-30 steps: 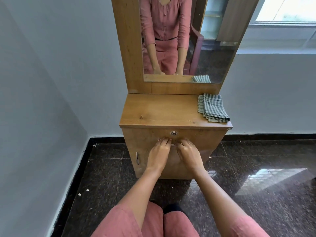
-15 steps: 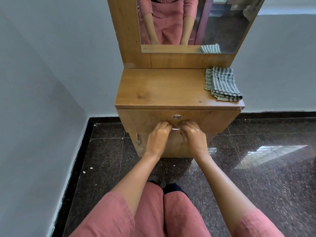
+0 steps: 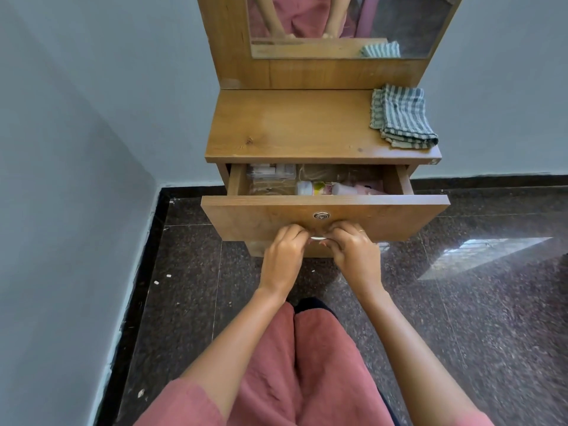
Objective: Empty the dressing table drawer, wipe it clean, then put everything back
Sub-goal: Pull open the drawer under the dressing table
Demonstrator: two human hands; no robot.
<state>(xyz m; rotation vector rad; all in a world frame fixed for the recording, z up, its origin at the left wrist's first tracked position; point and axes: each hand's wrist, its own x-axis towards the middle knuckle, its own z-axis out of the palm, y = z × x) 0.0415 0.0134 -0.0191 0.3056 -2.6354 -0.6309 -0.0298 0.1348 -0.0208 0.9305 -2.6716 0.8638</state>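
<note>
Notebook entry, head view only.

**Drawer.** The light-brown wooden drawer (image 3: 325, 216) of the dressing table stands part-way out. I judge it short of full travel, since only a strip of its inside shows under the edge of the wooden desk (image 3: 292, 127).

**Hands.** The left hand (image 3: 284, 256) and right hand (image 3: 356, 256) sit side by side at the small silver metal handle (image 3: 318, 238) on the drawer front, just below the round metal lock (image 3: 321, 215). The fingers of both hands are curled over the handle and grip it. A short shiny stretch of the handle shows between them.

**Contents, as far as I can see:**
- a clear plastic box (image 3: 272, 172) at the back left;
- a white bottle with a yellow-and-pink label (image 3: 305, 188), lying on its side near the front;
- a pale pink item (image 3: 362, 189) just to the right of the bottle, which I cannot identify;
- whatever is further back is hidden by the desk.

**Cloth.** The green-and-white striped cloth (image 3: 399, 118) lies folded at the right rear of the desk. It is untouched and well apart from both hands.

**Progress, my judgement.** This is the very start, with the opening step in hand. Every item I can see is inside the drawer, so emptying is not yet begun. What is left:
- the rest of the pull;
- lifting each item out;
- wiping the inside with the cloth;
- returning the items.
</note>
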